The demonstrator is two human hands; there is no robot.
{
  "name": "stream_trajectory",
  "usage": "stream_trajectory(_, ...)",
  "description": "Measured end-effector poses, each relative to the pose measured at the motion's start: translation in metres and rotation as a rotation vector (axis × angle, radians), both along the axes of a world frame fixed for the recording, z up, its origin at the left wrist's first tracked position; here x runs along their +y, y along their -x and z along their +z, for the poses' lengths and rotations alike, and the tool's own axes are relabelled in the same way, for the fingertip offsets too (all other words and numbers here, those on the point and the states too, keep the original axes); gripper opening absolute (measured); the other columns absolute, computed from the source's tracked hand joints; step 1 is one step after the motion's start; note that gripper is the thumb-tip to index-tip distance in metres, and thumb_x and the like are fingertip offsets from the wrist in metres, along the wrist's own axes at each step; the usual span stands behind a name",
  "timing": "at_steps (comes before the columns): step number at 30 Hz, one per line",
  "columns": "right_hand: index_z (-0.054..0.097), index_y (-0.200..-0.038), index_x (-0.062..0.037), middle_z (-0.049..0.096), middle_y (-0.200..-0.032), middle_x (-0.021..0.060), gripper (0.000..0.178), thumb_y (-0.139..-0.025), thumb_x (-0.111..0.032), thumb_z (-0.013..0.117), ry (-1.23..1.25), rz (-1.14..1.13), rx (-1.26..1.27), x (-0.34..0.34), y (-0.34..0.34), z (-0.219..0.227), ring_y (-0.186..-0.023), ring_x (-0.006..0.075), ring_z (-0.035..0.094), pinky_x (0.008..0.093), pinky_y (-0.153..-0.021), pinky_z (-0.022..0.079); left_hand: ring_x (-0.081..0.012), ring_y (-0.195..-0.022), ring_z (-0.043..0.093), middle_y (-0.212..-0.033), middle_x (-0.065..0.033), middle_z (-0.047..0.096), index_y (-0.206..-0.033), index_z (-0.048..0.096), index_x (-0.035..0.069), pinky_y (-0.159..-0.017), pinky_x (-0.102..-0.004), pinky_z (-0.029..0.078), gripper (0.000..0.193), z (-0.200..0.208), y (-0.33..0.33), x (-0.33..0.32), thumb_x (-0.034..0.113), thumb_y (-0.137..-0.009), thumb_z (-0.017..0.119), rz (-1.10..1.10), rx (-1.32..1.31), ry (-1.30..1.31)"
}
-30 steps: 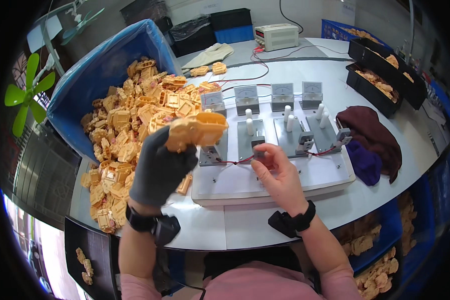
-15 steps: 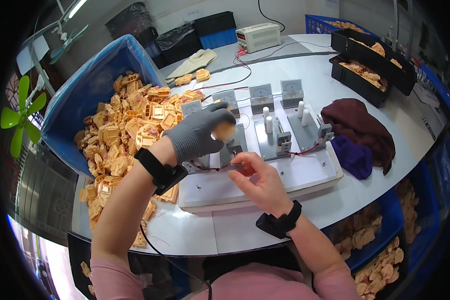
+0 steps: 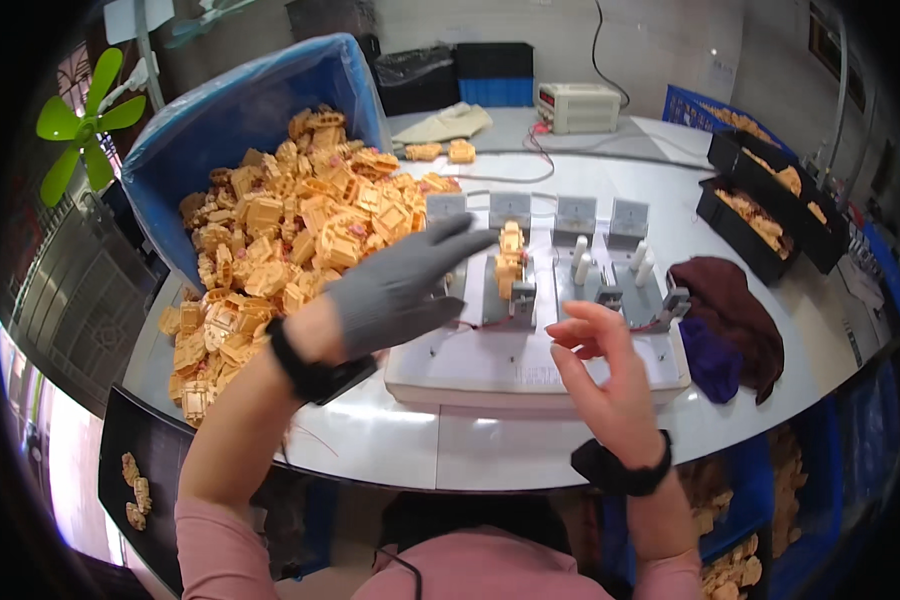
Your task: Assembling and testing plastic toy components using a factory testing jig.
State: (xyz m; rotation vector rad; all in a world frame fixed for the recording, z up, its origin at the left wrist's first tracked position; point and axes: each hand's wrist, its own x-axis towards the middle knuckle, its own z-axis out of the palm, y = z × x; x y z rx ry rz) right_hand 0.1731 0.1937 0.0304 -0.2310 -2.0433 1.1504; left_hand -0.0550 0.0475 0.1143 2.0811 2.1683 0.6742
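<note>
A yellow plastic part (image 3: 511,262) stands clamped on the white test fixture (image 3: 530,352); the gloved left hand (image 3: 398,287) hovers just beside it, fingers spread, and the bare right hand (image 3: 600,370) is open nearby, holding nothing

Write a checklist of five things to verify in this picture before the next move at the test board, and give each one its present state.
1. Orange part seated on the second station of the white test board: ok, it stands on the fixture.
2. Left hand, gloved, clear of the part: ok, fingers spread, grip open, beside it.
3. Right hand empty: ok, open above the board.
4. Red wires connected to the clamp: cannot tell, partly hidden.
5. Needle readings on the four meters: cannot tell, too small.
</note>
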Motion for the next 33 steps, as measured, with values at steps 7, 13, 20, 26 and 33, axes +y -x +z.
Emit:
stream_trajectory(7,0.066,-0.112,-0.0035,0.067,-0.088,0.0034,0.031,-0.082,-0.013,0.065,-0.414,0.6,0.037,-0.094,-0.056,0.093,-0.083,0.0195,0.064,0.0312,-0.069,0.048,-0.0352,-0.144,0.042,-0.154,-0.0205,0.045,-0.146,0.052,0.007,-0.116,-0.0406,0.037,0.063,-0.038,-0.024,-0.135,0.008,-0.087,0.075,0.389,-0.105,0.116)
stream_trajectory(13,0.067,-0.101,-0.0014,0.057,-0.072,0.0004,0.027,-0.083,-0.021,0.061,-0.433,0.529,-0.028,-0.11,-0.022,0.108,-0.072,0.0162,0.057,0.0295,-0.063,0.041,-0.0312,-0.141,0.047,-0.15,-0.0183,0.051,-0.142,0.055,0.003,-0.116,-0.0394,0.036,0.059,-0.067,-0.023,-0.16,0.001,-0.086,0.074,0.481,-0.189,0.079)
stream_trajectory(20,0.068,-0.111,-0.0005,0.058,-0.075,0.0032,0.034,-0.086,-0.022,0.06,-0.732,0.346,-0.149,-0.127,-0.028,0.115,-0.073,0.017,0.056,0.0299,-0.066,0.042,-0.0377,-0.125,0.057,-0.136,-0.0184,0.06,-0.136,0.061,0.009,-0.105,-0.0428,0.047,0.051,-0.084,-0.01,-0.134,0.013,-0.088,0.073,0.437,0.02,0.015)
stream_trajectory(26,0.072,-0.116,-0.0119,0.067,-0.083,-0.0005,0.029,-0.091,-0.024,0.062,-0.905,0.411,-0.443,-0.116,-0.043,0.085,-0.068,0.0173,0.065,0.0355,-0.063,0.052,-0.0395,-0.133,0.048,-0.143,-0.0187,0.054,-0.14,0.056,0.009,-0.112,-0.0471,0.041,0.061,-0.126,0.013,-0.131,0.017,-0.083,0.075,0.507,0.16,0.081)
stream_trajectory(33,0.065,-0.107,-0.0059,0.067,-0.093,0.0126,0.019,-0.093,-0.017,0.069,-0.45,0.01,-0.431,0.009,0.034,-0.036,-0.081,0.0309,0.067,0.041,-0.071,0.054,-0.0425,-0.131,0.049,-0.142,-0.0201,0.052,-0.142,0.052,0.011,-0.111,-0.0465,0.042,0.066,-0.142,0.024,-0.116,0.024,-0.081,0.077,0.543,0.175,0.225)
